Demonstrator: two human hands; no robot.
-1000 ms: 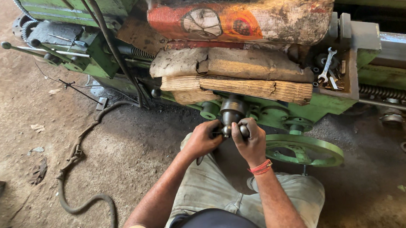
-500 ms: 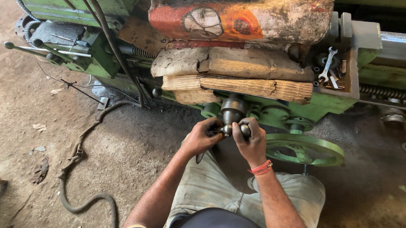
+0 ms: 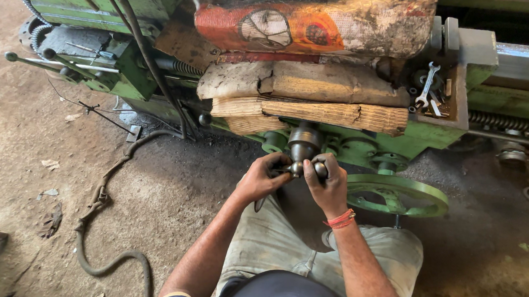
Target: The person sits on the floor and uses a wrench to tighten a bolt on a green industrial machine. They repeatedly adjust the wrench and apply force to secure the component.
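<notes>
Both hands clasp a dark metal handle at the centre of the frame: the left hand wraps it from the left, the right hand, a red band at its wrist, closes over its end. Forearms rise from the lower edge, elbows bent. Just right lies a green handwheel; above, the green lathe, padded with worn sacks.

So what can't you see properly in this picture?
- Head view: the small dark handle is mostly wrapped by the left hand and right hand.
- The green machine is partly covered by dirty sacks; its ends are cut off.
- Small tools in the tray are too tiny to identify fully.
</notes>
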